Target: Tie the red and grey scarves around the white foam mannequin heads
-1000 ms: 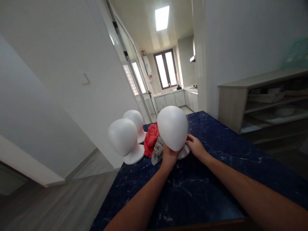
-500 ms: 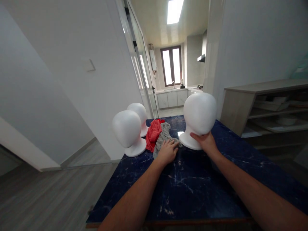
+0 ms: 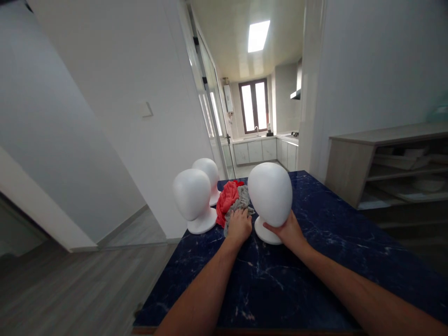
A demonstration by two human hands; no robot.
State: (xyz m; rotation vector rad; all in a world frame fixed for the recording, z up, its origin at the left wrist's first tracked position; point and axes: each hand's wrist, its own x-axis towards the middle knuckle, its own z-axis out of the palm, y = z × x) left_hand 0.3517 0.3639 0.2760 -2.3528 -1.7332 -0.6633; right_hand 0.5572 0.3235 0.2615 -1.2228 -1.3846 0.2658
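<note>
My right hand [image 3: 291,234] is wrapped around the neck of a white mannequin head [image 3: 269,193], thumb in front, its round base at the tabletop. My left hand [image 3: 240,226] presses on a crumpled grey cloth [image 3: 244,198], its fingers curled over the near part of it. Against the grey cloth lies a bunched coral-red cloth [image 3: 227,198], with a bit of brighter red behind. To the left stand two more white heads, one nearer [image 3: 192,193] and one partly hidden behind it [image 3: 206,169].
All this is on a dark blue marbled table [image 3: 280,284]. A wooden shelf unit [image 3: 350,168] with trays stands to the right. Past the table's far edge, a glass door [image 3: 212,88] borders a doorway into a kitchen. A white wall [image 3: 115,70] rises on the left.
The right-hand mannequin head has come left and nearer with my right hand. My left hand has shifted slightly left, its fingers more drawn in, and the grey cloth is more bunched.
</note>
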